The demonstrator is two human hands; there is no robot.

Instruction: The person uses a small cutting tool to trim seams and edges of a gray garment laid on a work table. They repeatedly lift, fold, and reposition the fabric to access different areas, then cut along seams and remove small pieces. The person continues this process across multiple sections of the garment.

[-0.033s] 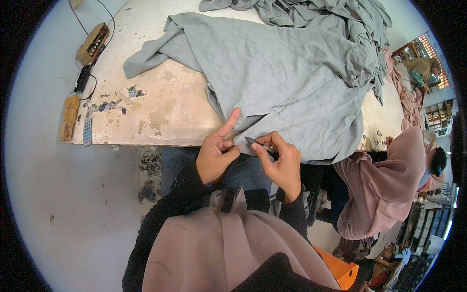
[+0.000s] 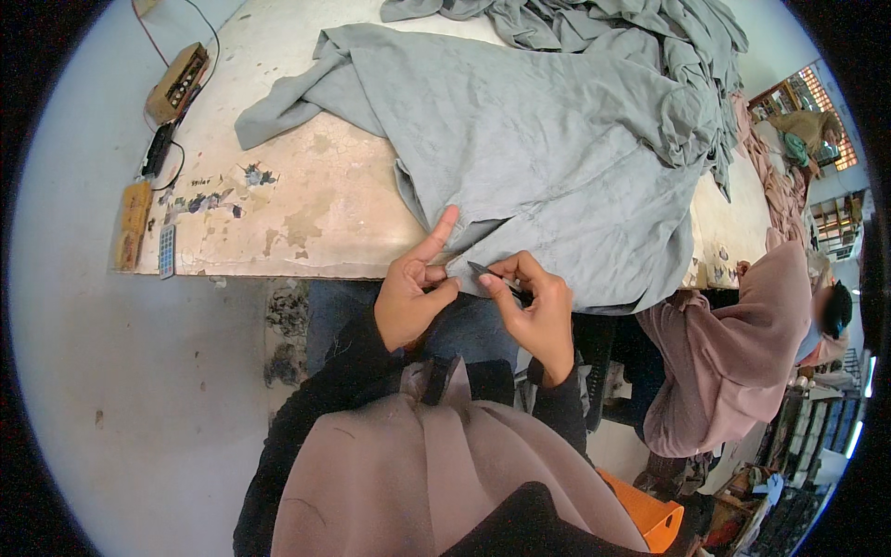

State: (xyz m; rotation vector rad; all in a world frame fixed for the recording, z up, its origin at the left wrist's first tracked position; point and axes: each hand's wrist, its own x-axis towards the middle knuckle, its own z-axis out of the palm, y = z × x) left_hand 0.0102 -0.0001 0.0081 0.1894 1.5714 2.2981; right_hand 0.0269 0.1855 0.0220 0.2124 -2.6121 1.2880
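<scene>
Putting the dial's centre between the two hands, 12 straight across the bench (image 2: pixel 316 209): easiest way through is 10 o'clock, where there's a decent open patch of bare bench. Go further and the grey garment's (image 2: pixel 548 121) outstretched sleeve crosses around 10:30. Over at 9 you'd hit the remote (image 2: pixel 167 252) and a yellowish block (image 2: pixel 133 226), then a black box (image 2: pixel 157 151) with its cable toward 10. From 12 to 2 it's all fabric, with a heap (image 2: pixel 631 28) behind at 1. Bit of bare bench at 2:30, but a co-worker (image 2: pixel 733 343) blocks 3:30. Gap between left hand (image 2: pixel 415 292) and right hand (image 2: pixel 536 306) is tight, and a dark pointed tool (image 2: pixel 480 268) pokes into it.
</scene>
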